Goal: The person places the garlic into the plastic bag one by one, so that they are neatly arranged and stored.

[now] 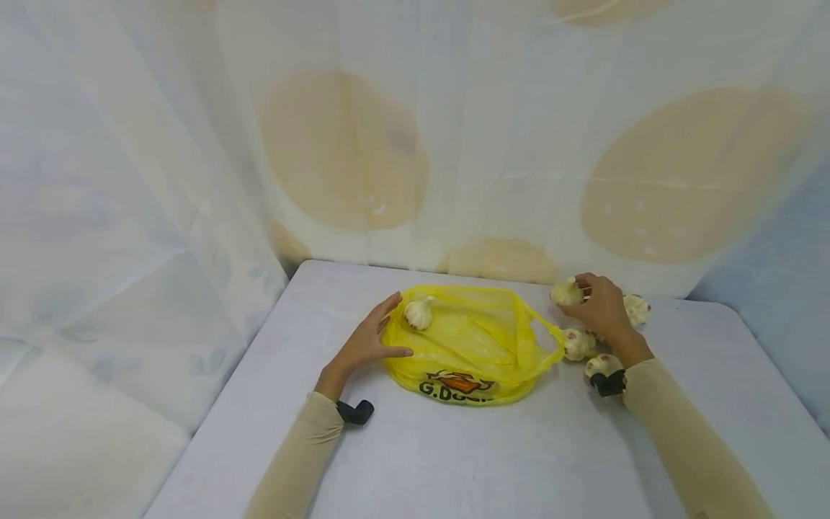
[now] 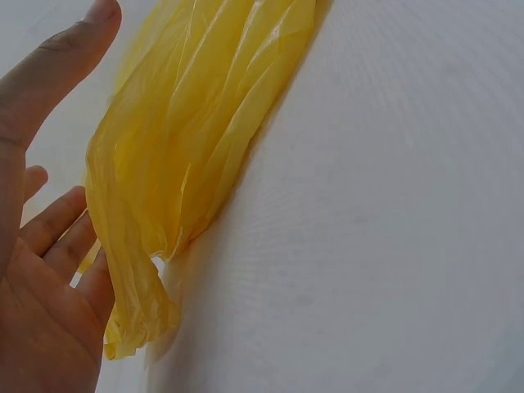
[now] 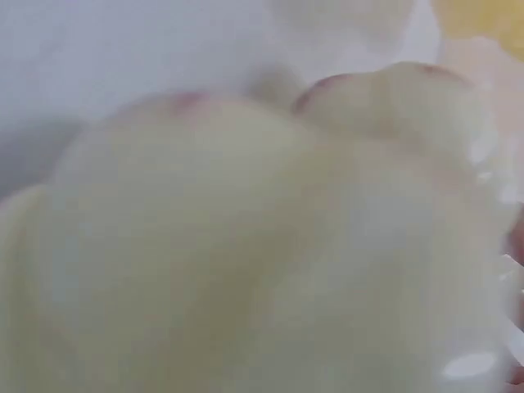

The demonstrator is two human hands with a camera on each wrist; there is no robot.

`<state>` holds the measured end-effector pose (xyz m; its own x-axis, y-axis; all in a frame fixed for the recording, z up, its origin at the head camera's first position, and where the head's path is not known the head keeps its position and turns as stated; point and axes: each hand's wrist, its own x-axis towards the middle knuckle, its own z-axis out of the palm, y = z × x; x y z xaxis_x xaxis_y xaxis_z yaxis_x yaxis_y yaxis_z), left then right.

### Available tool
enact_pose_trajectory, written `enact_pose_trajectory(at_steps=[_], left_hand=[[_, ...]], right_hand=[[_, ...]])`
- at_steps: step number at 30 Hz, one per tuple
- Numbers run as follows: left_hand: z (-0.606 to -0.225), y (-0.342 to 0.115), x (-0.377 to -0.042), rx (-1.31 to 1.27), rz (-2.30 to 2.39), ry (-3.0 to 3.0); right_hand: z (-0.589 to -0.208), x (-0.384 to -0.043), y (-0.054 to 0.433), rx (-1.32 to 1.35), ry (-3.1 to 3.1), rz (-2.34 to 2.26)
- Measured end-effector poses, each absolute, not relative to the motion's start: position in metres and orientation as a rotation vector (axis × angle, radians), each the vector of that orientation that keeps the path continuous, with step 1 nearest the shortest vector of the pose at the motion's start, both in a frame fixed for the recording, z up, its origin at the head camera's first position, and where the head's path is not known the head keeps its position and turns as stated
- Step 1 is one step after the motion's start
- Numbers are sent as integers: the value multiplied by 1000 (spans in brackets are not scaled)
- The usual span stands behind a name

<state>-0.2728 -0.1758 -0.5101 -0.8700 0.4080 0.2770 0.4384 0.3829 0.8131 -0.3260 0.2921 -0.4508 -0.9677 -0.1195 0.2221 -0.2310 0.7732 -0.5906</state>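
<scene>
A yellow plastic bag with printed lettering lies on the table, its mouth spread. One garlic bulb rests in its left part. At the bag's left side is my left hand, thumb and fingers spread; in the left wrist view, fingers of this hand lie beside the bag, and whether they touch it is unclear. My right hand pinches another garlic bulb to the right of the bag. A blurred garlic bulb fills much of the right wrist view.
Several more bulbs lie under and around the right forearm, among them a near bulb, a bulb by the bag handle and a far bulb. A patterned curtain hangs behind the white table.
</scene>
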Motion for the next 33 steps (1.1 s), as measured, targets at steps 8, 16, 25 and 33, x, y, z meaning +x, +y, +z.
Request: enact_pose_trajectory(at_steps=[8, 16, 25, 33], left_hand=[[-510, -178, -273, -761, -1554, -2598], [-510, -180, -273, -773, -1556, -2587], [-510, -179, -276, -762, -1554, -2590], [-509, -175, -278, -782, -1545, -2583]], right_hand=[[-430, -323, 276, 306, -2716, 971], [-411, -320, 251, 385, -2619, 1033], [-392, -311, 220, 471, -2573, 1136], [-388, -308, 202, 542, -2561, 1214]])
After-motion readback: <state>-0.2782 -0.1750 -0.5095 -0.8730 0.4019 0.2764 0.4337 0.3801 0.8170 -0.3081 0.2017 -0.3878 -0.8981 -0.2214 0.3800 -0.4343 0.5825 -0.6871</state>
